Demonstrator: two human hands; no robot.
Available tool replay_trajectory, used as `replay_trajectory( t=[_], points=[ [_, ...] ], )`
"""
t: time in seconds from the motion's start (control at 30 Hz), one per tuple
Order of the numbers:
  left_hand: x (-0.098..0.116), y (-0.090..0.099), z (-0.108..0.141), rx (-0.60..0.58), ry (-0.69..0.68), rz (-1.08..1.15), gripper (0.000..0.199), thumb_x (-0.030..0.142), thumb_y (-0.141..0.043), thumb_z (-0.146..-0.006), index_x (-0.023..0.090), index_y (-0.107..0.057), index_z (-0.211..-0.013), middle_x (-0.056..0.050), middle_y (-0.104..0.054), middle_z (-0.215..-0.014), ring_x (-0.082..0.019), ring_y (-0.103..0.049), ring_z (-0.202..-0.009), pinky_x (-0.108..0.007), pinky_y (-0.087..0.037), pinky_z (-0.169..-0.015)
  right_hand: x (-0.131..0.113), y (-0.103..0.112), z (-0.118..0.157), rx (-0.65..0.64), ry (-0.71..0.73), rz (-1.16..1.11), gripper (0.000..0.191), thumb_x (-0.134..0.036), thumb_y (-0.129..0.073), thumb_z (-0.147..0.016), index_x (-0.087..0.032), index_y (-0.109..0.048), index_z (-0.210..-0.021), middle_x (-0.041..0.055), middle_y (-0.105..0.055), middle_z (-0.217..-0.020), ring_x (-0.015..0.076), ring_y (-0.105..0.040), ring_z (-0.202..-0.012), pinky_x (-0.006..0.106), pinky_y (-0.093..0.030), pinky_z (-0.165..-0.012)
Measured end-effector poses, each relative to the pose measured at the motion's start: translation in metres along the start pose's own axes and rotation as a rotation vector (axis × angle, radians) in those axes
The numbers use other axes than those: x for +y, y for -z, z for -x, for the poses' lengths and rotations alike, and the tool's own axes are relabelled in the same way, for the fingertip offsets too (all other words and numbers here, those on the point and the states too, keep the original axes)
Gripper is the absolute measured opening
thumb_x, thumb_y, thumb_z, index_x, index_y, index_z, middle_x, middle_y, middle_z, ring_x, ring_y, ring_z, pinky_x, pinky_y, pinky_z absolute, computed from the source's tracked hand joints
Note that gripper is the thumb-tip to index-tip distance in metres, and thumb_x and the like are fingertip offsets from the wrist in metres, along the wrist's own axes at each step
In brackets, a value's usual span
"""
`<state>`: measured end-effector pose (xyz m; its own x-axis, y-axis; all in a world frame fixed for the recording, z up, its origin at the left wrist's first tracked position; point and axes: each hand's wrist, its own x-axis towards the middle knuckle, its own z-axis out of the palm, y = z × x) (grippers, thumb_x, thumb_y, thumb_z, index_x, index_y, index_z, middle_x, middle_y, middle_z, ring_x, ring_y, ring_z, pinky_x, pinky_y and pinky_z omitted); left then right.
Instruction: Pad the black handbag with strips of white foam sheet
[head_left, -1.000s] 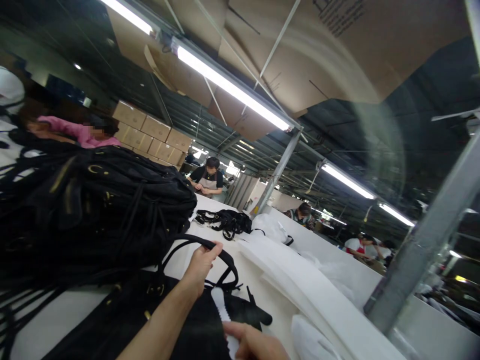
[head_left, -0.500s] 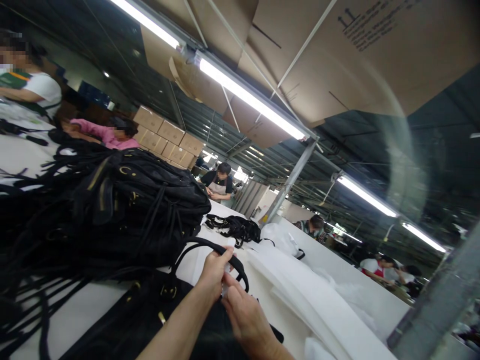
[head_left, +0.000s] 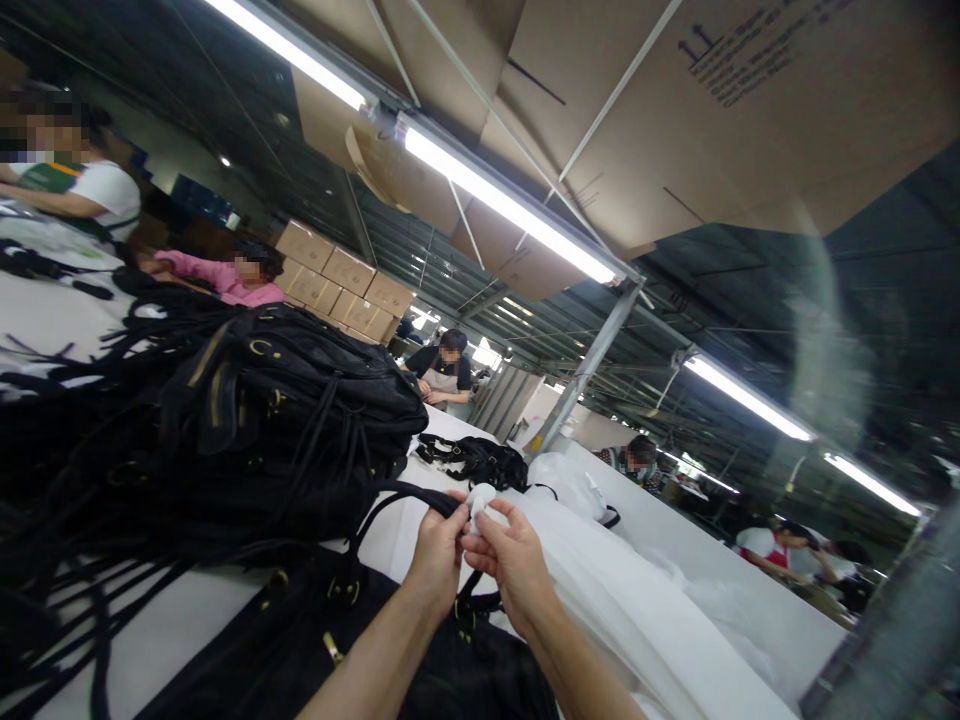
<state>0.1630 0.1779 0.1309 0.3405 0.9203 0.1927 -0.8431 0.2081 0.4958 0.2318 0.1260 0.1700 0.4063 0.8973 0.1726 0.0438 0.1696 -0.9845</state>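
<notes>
A black handbag [head_left: 465, 670] with gold-coloured fittings lies in front of me. Its rounded handle [head_left: 412, 492] rises in a loop, and my left hand [head_left: 439, 550] is closed around it. A small white piece of thin wrapping [head_left: 481, 495] sits at the handle, bunched between my hands; whether it is paper or foam I cannot tell. My right hand [head_left: 514, 565] pinches this white piece with thumb and fingers. Part of the handle is hidden behind my fingers.
A tall pile of black bags [head_left: 322, 430] with dangling straps stands at left. More black straps with buckles [head_left: 480, 460] lie beyond my hands. White sheets [head_left: 615, 590] cover the right side. Co-workers sit farther off, and a metal post [head_left: 885, 610] stands at right.
My right hand has moved up from below the handle to its side, now pinching the white piece. My left hand has shifted slightly, still on the handle. The white piece shows more.
</notes>
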Motion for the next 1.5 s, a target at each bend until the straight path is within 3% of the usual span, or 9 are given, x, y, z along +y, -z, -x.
replay_trajectory(
  t=[0.2, 0.33, 0.4, 0.53, 0.63, 0.77, 0.97, 1.17, 1.5],
  points=[
    [0.004, -0.003, 0.001, -0.034, -0.034, -0.282, 0.04, 0.054, -0.064, -0.076, 0.018, -0.056, -0.089, 0.0, -0.061, -0.073, -0.015, -0.061, -0.067, -0.025, -0.047, -0.061, -0.011, -0.002, -0.007, -0.064, 0.068, 0.044, 0.063, -0.059, -0.088, -0.05, -0.013, -0.063, -0.084, 0.0024, -0.071, -0.069, 0.0102, -0.065, -0.053, 0.016, -0.055, -0.049],
    [0.042, -0.003, 0.008, -0.129, -0.025, -0.705, 0.029, 0.043, -0.063, -0.081, 0.016, -0.062, -0.069, -0.003, -0.061, -0.059, -0.022, -0.061, -0.06, -0.033, -0.047, -0.061, -0.025, 0.001, -0.017, -0.069, 0.114, 0.055, 0.056, -0.059, -0.088, -0.052, -0.014, -0.062, -0.074, -0.0006, -0.068, -0.064, 0.0079, -0.063, -0.051, 0.015, -0.053, -0.047],
    [0.066, -0.003, 0.012, -0.117, -0.118, -0.872, 0.024, 0.034, -0.064, -0.082, 0.017, -0.062, -0.064, -0.006, -0.063, -0.063, -0.026, -0.063, -0.073, -0.037, -0.046, -0.073, -0.03, 0.002, -0.019, -0.086, 0.13, 0.06, 0.054, -0.058, -0.088, -0.054, -0.015, -0.062, -0.074, 0.0, -0.07, -0.068, 0.0082, -0.063, -0.053, 0.015, -0.053, -0.048],
    [0.092, 0.006, 0.01, 0.046, -0.482, -1.362, 0.023, 0.024, -0.048, -0.095, 0.018, -0.065, -0.108, -0.013, -0.063, -0.122, -0.032, -0.048, -0.124, -0.046, -0.033, -0.102, -0.033, 0.0, -0.018, -0.136, 0.155, 0.067, 0.052, -0.056, -0.087, -0.058, -0.015, -0.061, -0.074, 0.0007, -0.07, -0.07, 0.0089, -0.064, -0.056, 0.017, -0.055, -0.052],
    [0.088, 0.02, 0.001, 0.016, -0.541, -1.72, 0.029, 0.027, -0.041, -0.099, 0.018, -0.068, -0.104, -0.014, -0.069, -0.11, -0.032, -0.06, -0.107, -0.046, -0.041, -0.092, -0.032, -0.002, -0.018, -0.153, 0.167, 0.068, 0.051, -0.056, -0.086, -0.06, -0.015, -0.061, -0.075, 0.0006, -0.07, -0.071, 0.0091, -0.065, -0.057, 0.018, -0.056, -0.053],
    [0.08, 0.027, -0.005, -0.078, -0.544, -1.728, 0.03, 0.027, -0.041, -0.1, 0.021, -0.07, -0.099, -0.009, -0.072, -0.1, -0.029, -0.065, -0.098, -0.041, -0.046, -0.085, -0.032, -0.003, -0.02, -0.149, 0.175, 0.064, 0.051, -0.057, -0.086, -0.06, -0.016, -0.06, -0.076, -0.0003, -0.069, -0.071, 0.0086, -0.065, -0.058, 0.017, -0.056, -0.054],
    [0.08, 0.006, 0.003, -0.102, -0.691, -1.571, 0.037, 0.014, -0.036, -0.095, 0.016, -0.061, -0.123, -0.013, -0.064, -0.126, -0.025, -0.056, -0.117, -0.044, -0.033, -0.107, -0.035, -0.005, -0.016, -0.183, 0.164, 0.087, 0.049, -0.055, -0.085, -0.061, -0.016, -0.062, -0.077, 0.0006, -0.07, -0.071, 0.0092, -0.065, -0.058, 0.019, -0.056, -0.054],
    [0.068, -0.001, 0.006, -0.197, -0.653, -1.352, 0.026, 0.013, -0.045, -0.087, 0.021, -0.062, -0.068, 0.0, -0.065, -0.068, -0.018, -0.059, -0.067, -0.028, -0.038, -0.065, -0.031, -0.008, -0.008, -0.234, 0.164, 0.097, 0.048, -0.055, -0.085, -0.063, -0.014, -0.063, -0.079, 0.0, -0.068, -0.07, 0.0086, -0.064, -0.057, 0.02, -0.056, -0.057],
    [0.057, -0.001, 0.007, -0.071, -0.57, -1.114, 0.011, 0.019, -0.049, -0.086, 0.022, -0.056, -0.077, 0.004, -0.063, -0.07, -0.015, -0.058, -0.065, -0.024, -0.039, -0.062, -0.03, -0.01, 0.009, -0.166, 0.078, 0.036, 0.072, -0.051, -0.088, -0.057, -0.018, -0.046, -0.105, -0.0022, -0.068, -0.066, 0.0104, -0.062, -0.051, 0.02, -0.052, -0.048]
  ],
)
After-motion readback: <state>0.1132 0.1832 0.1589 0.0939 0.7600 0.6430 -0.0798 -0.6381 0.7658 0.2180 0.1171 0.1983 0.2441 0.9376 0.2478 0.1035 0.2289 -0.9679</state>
